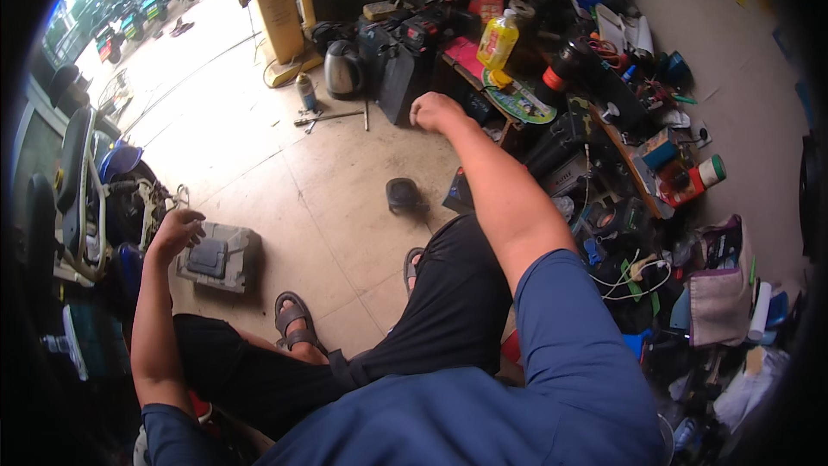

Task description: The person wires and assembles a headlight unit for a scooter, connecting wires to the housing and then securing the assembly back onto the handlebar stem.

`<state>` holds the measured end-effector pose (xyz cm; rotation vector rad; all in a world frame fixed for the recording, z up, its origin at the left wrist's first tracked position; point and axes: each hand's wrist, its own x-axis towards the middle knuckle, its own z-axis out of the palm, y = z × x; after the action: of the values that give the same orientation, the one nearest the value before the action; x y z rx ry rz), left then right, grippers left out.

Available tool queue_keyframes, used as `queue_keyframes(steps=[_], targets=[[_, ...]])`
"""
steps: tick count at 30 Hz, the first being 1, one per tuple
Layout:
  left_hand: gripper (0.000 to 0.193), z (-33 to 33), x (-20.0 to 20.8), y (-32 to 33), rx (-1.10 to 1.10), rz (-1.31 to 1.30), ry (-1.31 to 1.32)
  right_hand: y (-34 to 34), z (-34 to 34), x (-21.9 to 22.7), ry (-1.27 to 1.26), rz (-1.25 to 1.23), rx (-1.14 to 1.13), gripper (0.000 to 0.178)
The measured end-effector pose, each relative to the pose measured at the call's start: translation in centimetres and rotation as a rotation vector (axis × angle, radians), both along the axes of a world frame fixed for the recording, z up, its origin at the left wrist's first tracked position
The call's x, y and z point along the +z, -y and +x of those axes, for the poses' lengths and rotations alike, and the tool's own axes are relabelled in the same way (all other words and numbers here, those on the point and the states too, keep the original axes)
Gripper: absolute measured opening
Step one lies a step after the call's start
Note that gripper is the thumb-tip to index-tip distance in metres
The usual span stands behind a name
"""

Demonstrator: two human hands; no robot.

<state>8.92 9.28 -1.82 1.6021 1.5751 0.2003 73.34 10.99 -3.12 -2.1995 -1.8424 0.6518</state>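
The left hand (178, 231), loosely spread, is near the grey box (235, 246) at the floor's (321, 207) left edge. The right hand (437, 112), curled, grip impossible to tell, is near the black case (398, 82) by the bench's (466, 75) left edge.

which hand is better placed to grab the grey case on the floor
Probably the left: the left hand is right by the grey case, though I can't tell whether they touch. The right hand is across the view, nearer the black case.
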Motion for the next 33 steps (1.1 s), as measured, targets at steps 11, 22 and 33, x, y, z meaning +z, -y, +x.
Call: queue_keyframes(steps=[11, 22, 33], targets=[[0.034, 1.2, -0.7, -1.1, -0.048, -0.025, -0.012, 0.8, -8.8, 8.3, -0.158, 0.533, 0.091, 0.024], [0.038, 3.6, -0.2, -1.2, -0.21, 0.097, -0.064, 20.3, -18.6, 25.9, -0.444, 1.27, 0.977, 0.012], [0.04, 3.0, 2.8, 2.0, -0.142, 0.022, -0.162, 23.8, -18.1, 24.8, -0.278, 1.476, 0.762, 0.027]])
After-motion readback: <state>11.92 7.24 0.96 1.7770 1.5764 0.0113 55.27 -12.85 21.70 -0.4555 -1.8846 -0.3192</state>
